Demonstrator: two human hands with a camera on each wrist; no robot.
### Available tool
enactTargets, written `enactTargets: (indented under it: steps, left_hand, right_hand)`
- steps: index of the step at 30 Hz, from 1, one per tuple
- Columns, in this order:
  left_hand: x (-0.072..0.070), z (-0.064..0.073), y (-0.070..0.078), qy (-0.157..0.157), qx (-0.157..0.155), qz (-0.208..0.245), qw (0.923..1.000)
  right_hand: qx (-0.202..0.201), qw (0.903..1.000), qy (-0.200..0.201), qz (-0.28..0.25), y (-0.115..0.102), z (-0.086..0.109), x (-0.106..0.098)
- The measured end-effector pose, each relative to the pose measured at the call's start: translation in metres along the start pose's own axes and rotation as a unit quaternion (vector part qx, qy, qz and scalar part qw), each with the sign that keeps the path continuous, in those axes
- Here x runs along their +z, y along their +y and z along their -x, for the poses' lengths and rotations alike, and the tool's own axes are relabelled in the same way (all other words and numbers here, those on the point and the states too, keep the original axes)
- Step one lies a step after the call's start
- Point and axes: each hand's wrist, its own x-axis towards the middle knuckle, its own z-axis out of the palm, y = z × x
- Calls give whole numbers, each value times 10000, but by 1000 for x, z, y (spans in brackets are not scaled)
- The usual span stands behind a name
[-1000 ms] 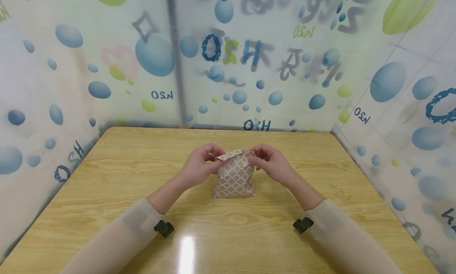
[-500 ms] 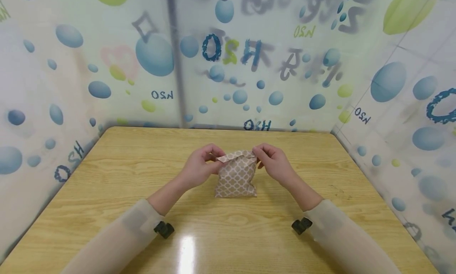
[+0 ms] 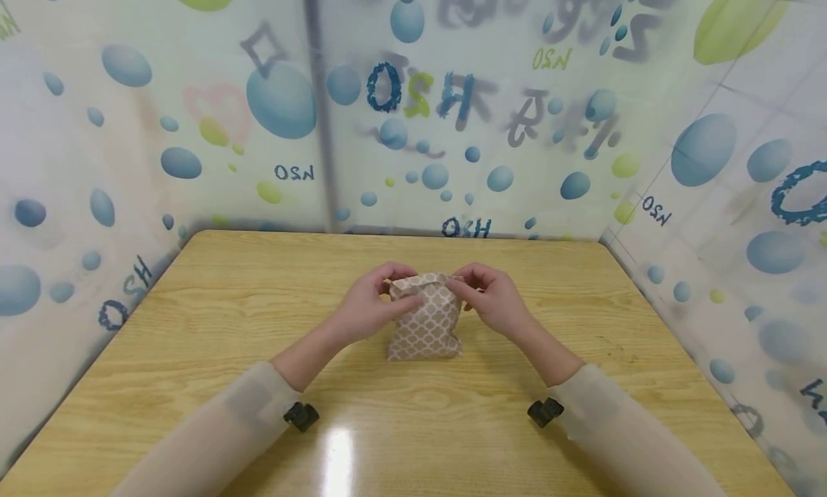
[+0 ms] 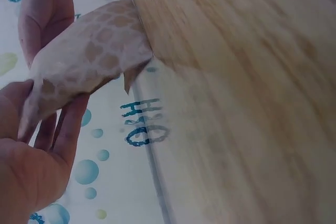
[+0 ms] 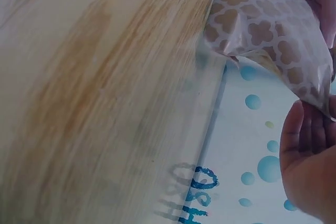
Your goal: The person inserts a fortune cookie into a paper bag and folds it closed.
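A small tan pouch (image 3: 425, 328) with a white lattice pattern stands on the wooden table, its top edge folded over toward me. My left hand (image 3: 365, 310) pinches its upper left side, the thumb lying across the front and the fingers behind. At the upper right corner, my right hand (image 3: 499, 301) pinches the folded edge between thumb and fingers. In the left wrist view the left hand (image 4: 37, 171) grips one end of the pouch (image 4: 100, 45). The right wrist view has the right hand (image 5: 312, 163) at the other end. Whatever the pouch contains is hidden.
The wooden table (image 3: 426, 425) spreads around the pouch, with a bright reflection near its front. Curtain-like walls (image 3: 400, 181) printed with blue and green drops close in the back and both sides. A small black device (image 3: 301, 416) sits at each sleeve cuff.
My left thumb has slid inward and down over the pouch's front. My right hand has moved slightly left, its thumb now on the front of the fold. The pouch has shifted a little left.
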Motion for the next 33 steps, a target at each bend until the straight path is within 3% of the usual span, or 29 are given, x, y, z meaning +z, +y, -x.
enactTargets:
  steps: [10, 17, 20, 23, 28, 30, 33]
  left_hand:
    - [3, 3, 3, 298, 340, -89, 9989]
    - [1, 3, 2, 332, 259, -48, 9991]
    - [0, 3, 0, 306, 284, 43, 9991]
    - [-1, 3, -2, 221, 581, -9, 9981]
    - [-3, 3, -6, 76, 1389, -730, 9876]
    - [-3, 2, -8, 47, 1529, -915, 9840]
    - [-2, 2, -8, -33, 1517, -863, 9846]
  right_hand:
    - [-268, 9996, 88, 10, 1, 1, -2]
    - [-493, 9971, -573, -105, 3, 3, -5]
    - [-597, 9961, -612, -197, 3, 3, -3]
    - [-726, 9959, -493, -230, 3, 3, -2]
    - [-1260, 9907, -513, -13, 6, 4, -1]
    - [-1400, 9887, -534, 68, 7, 5, -1]
    - [-1439, 9881, -522, 166, 9, 5, -2]
